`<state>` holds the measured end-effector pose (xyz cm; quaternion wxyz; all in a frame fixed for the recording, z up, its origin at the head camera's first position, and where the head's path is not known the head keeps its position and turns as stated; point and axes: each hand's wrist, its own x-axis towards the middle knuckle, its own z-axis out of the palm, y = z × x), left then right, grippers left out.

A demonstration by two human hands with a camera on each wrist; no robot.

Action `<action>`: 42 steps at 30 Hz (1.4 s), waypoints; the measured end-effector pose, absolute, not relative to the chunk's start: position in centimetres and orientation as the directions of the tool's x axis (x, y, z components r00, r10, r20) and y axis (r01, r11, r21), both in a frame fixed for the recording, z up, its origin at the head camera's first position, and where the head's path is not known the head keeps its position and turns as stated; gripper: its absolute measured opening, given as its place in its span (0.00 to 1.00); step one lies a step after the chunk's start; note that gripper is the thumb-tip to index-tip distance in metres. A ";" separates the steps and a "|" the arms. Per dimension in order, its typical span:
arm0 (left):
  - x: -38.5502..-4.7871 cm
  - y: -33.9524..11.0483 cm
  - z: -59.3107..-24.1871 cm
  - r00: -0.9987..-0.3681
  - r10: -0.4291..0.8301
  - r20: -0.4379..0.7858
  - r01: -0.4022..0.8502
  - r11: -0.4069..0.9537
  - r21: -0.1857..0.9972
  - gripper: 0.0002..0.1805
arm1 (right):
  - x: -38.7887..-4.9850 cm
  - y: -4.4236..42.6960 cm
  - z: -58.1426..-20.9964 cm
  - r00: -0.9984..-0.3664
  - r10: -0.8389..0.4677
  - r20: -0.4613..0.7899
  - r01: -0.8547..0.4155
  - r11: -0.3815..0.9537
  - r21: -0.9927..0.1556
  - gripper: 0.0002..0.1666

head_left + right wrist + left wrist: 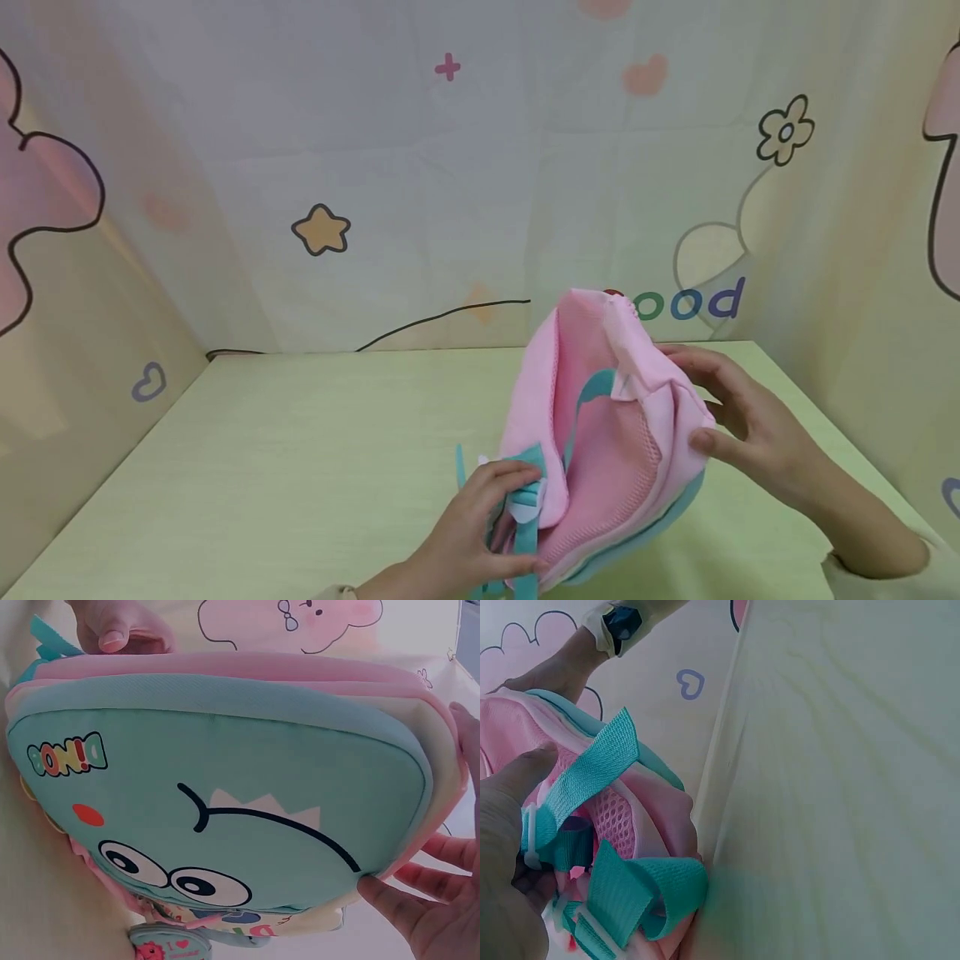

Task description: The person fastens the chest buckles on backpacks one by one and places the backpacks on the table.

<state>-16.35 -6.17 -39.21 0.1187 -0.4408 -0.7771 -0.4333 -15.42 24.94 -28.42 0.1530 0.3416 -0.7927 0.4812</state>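
A child's pink and teal backpack [675, 417] is held tilted over the table with its main opening gaping, showing a pink lining and a teal strap inside. Its teal front panel [247, 780] carries a cartoon dinosaur face, upside down in the right wrist view. My left hand [476, 521] grips the strap side, around teal webbing [592, 776] and white buckles. On the opposite side my right hand [750, 425] holds the bag's outer edge, thumb and fingers spread along it. A round teal tag [169, 943] with a pink figure appears beside the bag in the right wrist view.
The pale table [262, 467] extends under and left of the bag. Printed cloth [375, 150] walls rise at the back and both sides, with a star, flowers and letters on them.
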 end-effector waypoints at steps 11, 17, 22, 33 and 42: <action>-16.5 -6.1 -39.5 -0.417 0.614 0.671 0.908 0.241 0.344 0.43 | -14.9 26.4 -30.1 -0.769 -0.357 0.530 -0.636 0.338 -0.694 0.42; -16.3 -6.1 -39.5 -0.464 0.618 0.635 0.885 0.286 0.368 0.43 | -14.5 27.1 -31.1 -0.784 -0.384 0.489 -0.602 0.276 -0.749 0.45; -16.3 -6.0 -39.5 -0.412 0.625 0.663 0.911 0.285 0.297 0.42 | -14.3 27.7 -32.1 -0.781 -0.409 0.472 -0.581 0.199 -0.790 0.46; -16.5 -6.4 -39.5 -0.339 0.646 0.685 0.937 0.297 0.183 0.41 | -14.1 28.8 -34.2 -0.776 -0.432 0.460 -0.561 0.140 -0.816 0.47; -16.5 -6.9 -39.4 -0.368 0.668 0.647 0.923 0.345 0.168 0.41 | -13.9 29.4 -35.7 -0.774 -0.463 0.432 -0.536 0.116 -0.836 0.49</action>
